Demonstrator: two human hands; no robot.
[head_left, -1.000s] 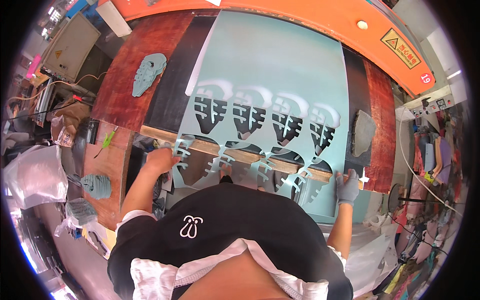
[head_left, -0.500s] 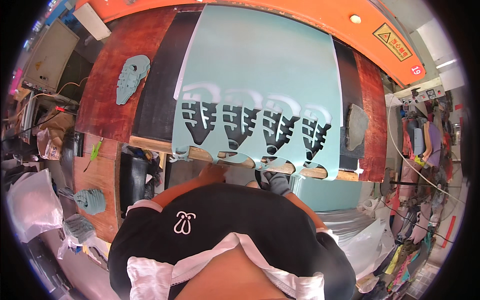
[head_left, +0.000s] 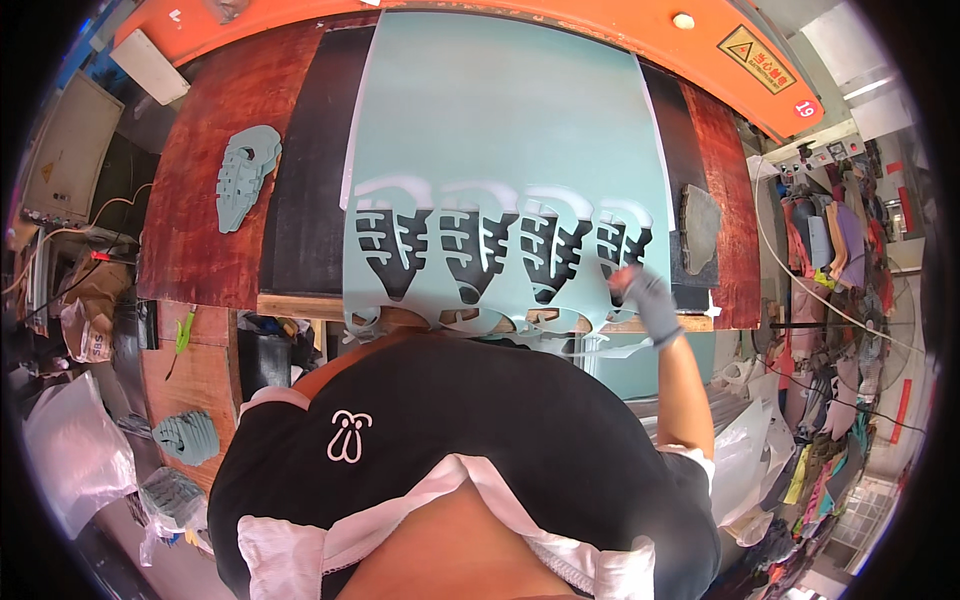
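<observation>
At cut green sheet [head_left: 505, 110] with blurred right hand [head_left: 650, 302] and mostly hidden left hand [head_left: 404, 320], in unreadable grips; best eased evenly, untwisted

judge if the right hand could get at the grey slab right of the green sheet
Probably yes: the gloved right hand, over the green sheet, is close to the grey slab, with nothing visible standing between them.

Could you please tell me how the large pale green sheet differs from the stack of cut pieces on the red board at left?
The sheet is far larger than the stack. The sheet lies spread across the black board, while the compact stack rests on the red board. The sheet has dark-showing openings near its front; the stack has a notched outline. Both are pale blue-green.
</observation>
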